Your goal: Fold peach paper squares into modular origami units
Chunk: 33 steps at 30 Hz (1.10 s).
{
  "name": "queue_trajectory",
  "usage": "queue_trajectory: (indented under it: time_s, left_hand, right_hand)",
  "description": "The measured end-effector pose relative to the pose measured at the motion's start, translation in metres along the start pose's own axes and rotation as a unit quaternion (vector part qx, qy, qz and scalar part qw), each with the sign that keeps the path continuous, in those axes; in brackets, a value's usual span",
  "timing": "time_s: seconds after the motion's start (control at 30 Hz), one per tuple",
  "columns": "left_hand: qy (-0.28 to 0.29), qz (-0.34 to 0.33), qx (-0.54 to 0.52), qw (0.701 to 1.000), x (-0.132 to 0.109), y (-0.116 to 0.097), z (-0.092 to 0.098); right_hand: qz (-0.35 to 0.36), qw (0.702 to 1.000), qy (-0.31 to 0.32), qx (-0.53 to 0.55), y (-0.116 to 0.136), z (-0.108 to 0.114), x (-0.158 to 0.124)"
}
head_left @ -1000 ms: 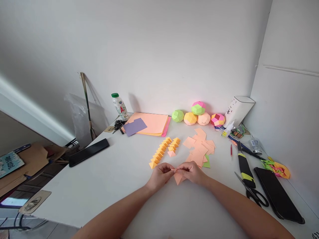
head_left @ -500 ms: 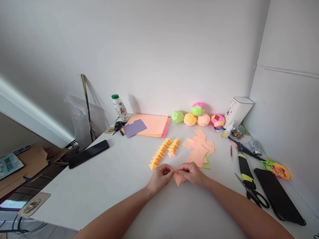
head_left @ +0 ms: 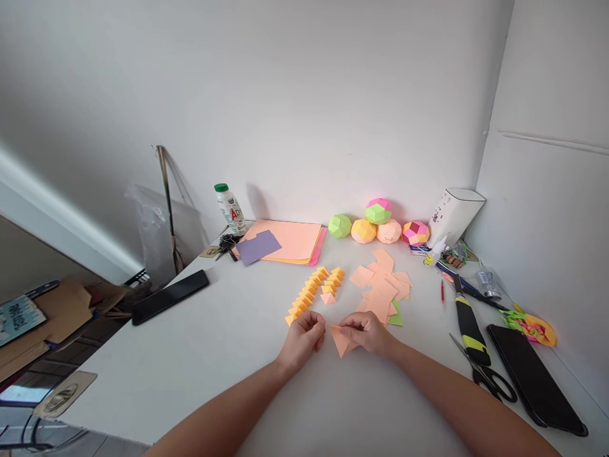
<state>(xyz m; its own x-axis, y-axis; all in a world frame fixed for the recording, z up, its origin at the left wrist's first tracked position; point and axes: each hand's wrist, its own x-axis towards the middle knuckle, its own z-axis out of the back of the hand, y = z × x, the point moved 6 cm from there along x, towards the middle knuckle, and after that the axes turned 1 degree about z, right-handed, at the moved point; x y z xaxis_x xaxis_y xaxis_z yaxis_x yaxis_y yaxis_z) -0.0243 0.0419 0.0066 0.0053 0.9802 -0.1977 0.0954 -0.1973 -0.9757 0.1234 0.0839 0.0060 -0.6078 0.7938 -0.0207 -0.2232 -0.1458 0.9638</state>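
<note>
My right hand pinches a folded peach paper piece between thumb and fingers, its pointed corner hanging down. Just left of the paper, my left hand is closed with curled fingers, apart from the piece; no object shows in it. Beyond my hands stands a slanting row of folded orange paper pieces. A shorter orange row ends in one folded peach piece. Flat peach paper cut-outs lie in a loose pile behind my right hand, with a green paper piece partly under them.
Paper balls sit by the wall. Peach sheets, a purple paper, a bottle and a dark phone lie left. On the right are scissors, a yellow-black cutter, a black phone and a glue bottle.
My left hand has let go of the folded peach piece and drawn slightly left. My right hand keeps holding the piece in nearly the same spot.
</note>
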Motion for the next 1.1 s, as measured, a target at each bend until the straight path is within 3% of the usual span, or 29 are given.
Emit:
queue_trajectory:
  time_s: [0.23,0.4,0.63,0.93,1.1]
  left_hand:
    - [0.050,0.001,0.059,0.997,-0.001,0.001,-0.012]
    - [0.026,0.012,0.045,0.999,-0.002,0.001,-0.008]
    - [0.062,0.007,0.053,0.997,-0.002,0.002,-0.013]
    - [0.008,0.011,0.030,0.999,-0.002,0.001,-0.003]
    - [0.048,0.011,0.031,0.998,-0.001,0.003,-0.009]
  right_hand:
    - [0.011,1.000,0.011,-0.015,0.001,-0.003,0.000]
    - [-0.034,0.998,0.018,0.053,-0.002,-0.005,-0.003]
    - [-0.014,0.998,0.030,0.045,-0.001,-0.008,-0.001]
    - [-0.010,1.000,0.003,0.022,0.002,0.000,-0.002]
    - [0.005,1.000,0.009,0.013,0.005,-0.002,-0.001]
